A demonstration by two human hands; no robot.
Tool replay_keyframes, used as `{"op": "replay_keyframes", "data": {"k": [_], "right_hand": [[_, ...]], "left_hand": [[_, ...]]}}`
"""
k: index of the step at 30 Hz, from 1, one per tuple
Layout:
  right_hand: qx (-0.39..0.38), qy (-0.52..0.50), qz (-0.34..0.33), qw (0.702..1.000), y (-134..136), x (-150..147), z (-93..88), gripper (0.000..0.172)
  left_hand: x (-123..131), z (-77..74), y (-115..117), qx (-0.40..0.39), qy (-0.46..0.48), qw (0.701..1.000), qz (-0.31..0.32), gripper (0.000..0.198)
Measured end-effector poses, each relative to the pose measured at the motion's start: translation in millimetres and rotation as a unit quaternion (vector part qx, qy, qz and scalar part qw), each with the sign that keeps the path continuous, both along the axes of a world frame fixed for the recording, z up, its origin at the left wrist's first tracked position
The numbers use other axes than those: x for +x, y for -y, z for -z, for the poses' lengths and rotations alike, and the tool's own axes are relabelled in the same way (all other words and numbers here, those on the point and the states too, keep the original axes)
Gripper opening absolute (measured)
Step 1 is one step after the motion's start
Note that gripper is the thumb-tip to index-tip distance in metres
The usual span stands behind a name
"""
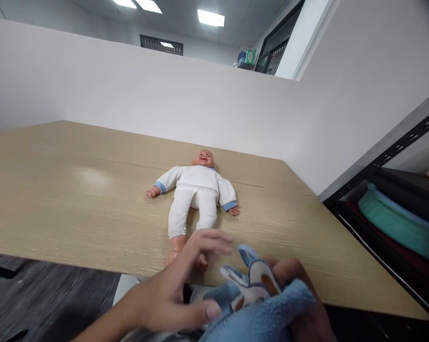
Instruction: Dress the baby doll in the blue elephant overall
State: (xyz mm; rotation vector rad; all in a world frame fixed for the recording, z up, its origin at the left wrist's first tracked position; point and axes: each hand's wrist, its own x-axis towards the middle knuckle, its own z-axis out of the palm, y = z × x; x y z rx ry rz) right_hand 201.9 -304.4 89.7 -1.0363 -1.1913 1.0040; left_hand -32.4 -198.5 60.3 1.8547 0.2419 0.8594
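On the table lies a baby doll [200, 179] on its back, dressed in a white top and trousers with blue cuffs. Its head points to the far side and its bare feet face me. My right hand [298, 280] grips a fluffy blue cloth item [253, 318] with white and blue ear-like flaps; whether it is a garment or a hood I cannot tell. My left hand [178, 285] is slightly blurred, fingers spread and thumb apart, beside the cloth item and partly in front of the doll's feet. The thumb is close to the cloth; contact is unclear.
The pale wooden table [93, 204] meets a white partition [157, 99] behind the doll. To the right stands a black metal shelf [373, 171] holding a green basin-like container [399, 223]. A light-coloured seat edge [123, 287] shows below the table's front edge.
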Motion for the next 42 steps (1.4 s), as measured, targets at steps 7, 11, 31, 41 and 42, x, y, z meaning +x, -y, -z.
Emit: {"op": "replay_keyframes", "data": {"k": [7,11,31,41,42], "right_hand": [[0.077,0.017,-0.135,0.988,-116,-1,-75.0,0.025],[0.052,0.095,-0.204,0.973,-162,10,-96.6,0.024],[0.008,0.040,-0.160,0.986,-252,24,-113.5,0.024],[0.145,0.250,0.059,0.956,-268,39,-98.2,0.030],[0.138,0.234,0.022,0.962,-269,39,-97.2,0.033]], "left_hand": [[4,-72.4,-90,0.017,0.031,0.999,-0.028,0.057],[-4,-109.4,-136,0.082,0.051,0.995,0.008,0.023],[7,-135.9,-224,0.109,-0.041,0.993,-0.001,0.025],[10,-129.9,-225,0.037,-0.036,0.998,-0.024,0.022],[11,-129.9,-223,0.032,-0.031,0.999,-0.027,0.022]]}}
